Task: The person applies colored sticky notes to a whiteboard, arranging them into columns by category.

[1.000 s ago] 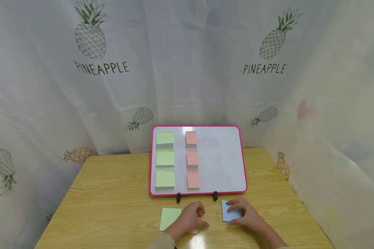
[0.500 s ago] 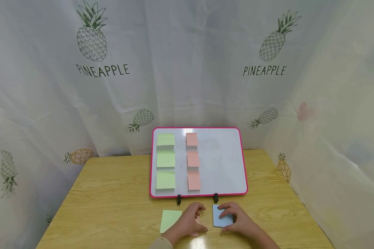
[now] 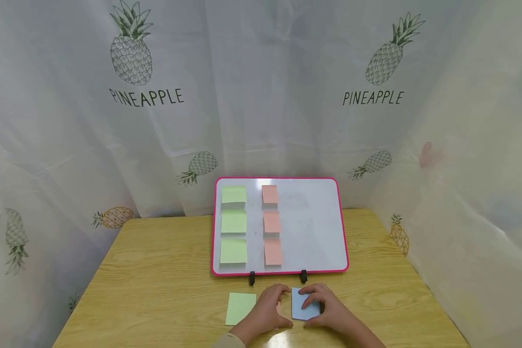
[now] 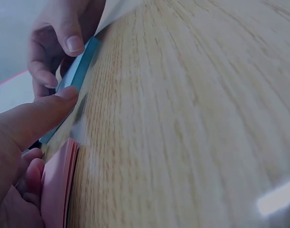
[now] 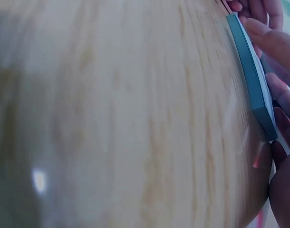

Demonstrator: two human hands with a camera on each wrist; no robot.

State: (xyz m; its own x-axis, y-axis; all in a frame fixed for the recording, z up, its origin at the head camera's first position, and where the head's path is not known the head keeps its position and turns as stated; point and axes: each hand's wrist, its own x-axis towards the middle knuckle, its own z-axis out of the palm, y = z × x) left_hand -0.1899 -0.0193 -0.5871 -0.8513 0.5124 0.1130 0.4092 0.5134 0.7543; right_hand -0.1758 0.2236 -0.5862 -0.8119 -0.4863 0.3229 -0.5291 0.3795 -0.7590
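Blue sticky notes, lower centre of frame, sit gripped in the curled right hand as the left hand, thumb and fingers loosely parted, arches over pink notes on the desk.

Thick blue note pad flat on the table, near a pink pad.

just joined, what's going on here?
A person is handling sticky-note pads by a whiteboard. The right hand has its fingers bent over the blue pad. The left hand is over the pink pad; can't tell if it grips it. A green paper square lies on the table to its left. The board carries three green notes and three pink notes in two columns, no blue ones.
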